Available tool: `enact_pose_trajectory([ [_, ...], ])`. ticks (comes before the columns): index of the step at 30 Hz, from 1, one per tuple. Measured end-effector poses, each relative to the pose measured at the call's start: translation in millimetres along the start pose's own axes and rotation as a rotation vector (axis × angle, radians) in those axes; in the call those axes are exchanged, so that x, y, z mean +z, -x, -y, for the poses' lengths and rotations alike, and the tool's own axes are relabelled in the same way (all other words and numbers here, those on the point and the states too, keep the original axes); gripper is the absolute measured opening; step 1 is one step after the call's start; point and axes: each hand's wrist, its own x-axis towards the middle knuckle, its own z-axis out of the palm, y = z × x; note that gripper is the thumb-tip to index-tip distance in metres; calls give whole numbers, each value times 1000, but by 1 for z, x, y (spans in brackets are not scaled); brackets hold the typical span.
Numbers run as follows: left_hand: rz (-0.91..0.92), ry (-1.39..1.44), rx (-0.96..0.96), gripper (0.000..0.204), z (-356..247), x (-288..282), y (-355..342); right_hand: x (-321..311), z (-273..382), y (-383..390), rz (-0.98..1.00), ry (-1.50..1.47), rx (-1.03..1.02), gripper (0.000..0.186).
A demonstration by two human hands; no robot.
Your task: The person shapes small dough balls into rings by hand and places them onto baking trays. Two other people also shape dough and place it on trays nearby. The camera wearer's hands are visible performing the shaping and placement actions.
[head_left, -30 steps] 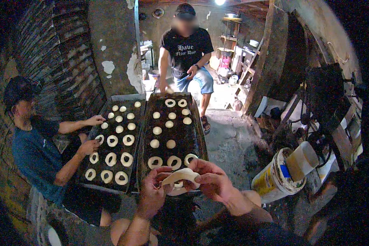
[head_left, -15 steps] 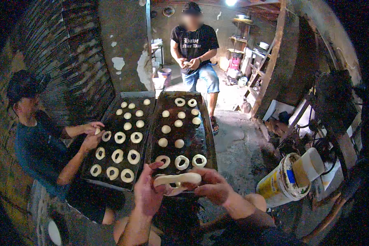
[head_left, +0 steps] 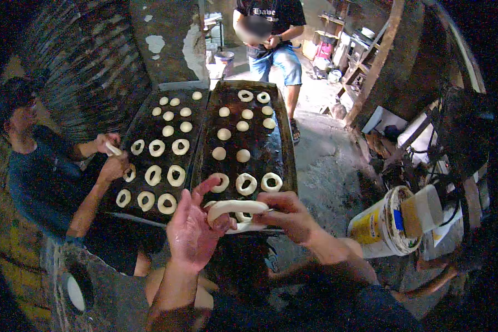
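A pale dough ring (head_left: 235, 207) is stretched between my two hands over the near end of the right baking tray (head_left: 268, 155). My left hand (head_left: 196, 235) holds its left end, thumb and lower fingers at the dough, with the index finger lifted away. At the other end, the fingers of my right hand (head_left: 288, 217) are pinched round the ring. Beneath lies another dough ring, partly hidden by my hands. A row of dough rings (head_left: 239, 184) sits just beyond, with several round dough balls (head_left: 243, 155) farther up the same tray.
A second dark tray (head_left: 146, 124) with rings and balls adjoins on the left. Beside it, a co-worker's hands (head_left: 113, 155) hold a dough piece. Another person (head_left: 288, 55) stands beyond the trays. A white-and-yellow bucket (head_left: 368, 229) stands at right.
The view has tilted down, so the trays appear higher. My hands still hold the dough ring, now more curved on its left. The left co-worker's hands have lifted a dough piece off the tray.
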Motion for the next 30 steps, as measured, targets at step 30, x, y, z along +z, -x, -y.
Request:
enact_pose_trajectory([
  [30, -173, -223, -251, 43, -1, -34, -32, -244, -181, -240, -438, 1413, -284, 34],
])
